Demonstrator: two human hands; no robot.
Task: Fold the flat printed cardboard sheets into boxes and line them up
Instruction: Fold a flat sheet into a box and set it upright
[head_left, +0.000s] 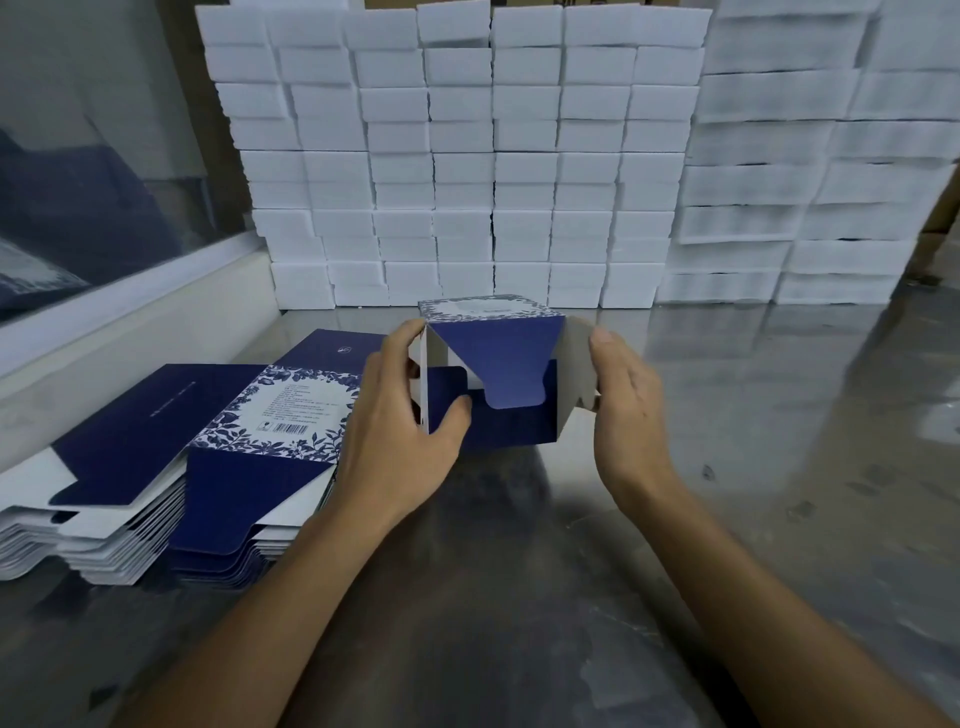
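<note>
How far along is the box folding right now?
Done: no finished printed boxes visible lined up on the table. In hand: one half-formed box, end flaps still open, gripped by the left hand with the right hand against its side flap. Left: a stack of flat sheets.

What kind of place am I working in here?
Probably a packaging workshop: a stack of flat printed sheets, a wall of stacked white boxes, and a metal worktable.

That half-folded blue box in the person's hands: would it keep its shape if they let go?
Probably not. The half-folded box has its end flaps untucked, so it may spring open. It looks like thin, light card. The left hand grips one flap; the right hand presses another.
</note>
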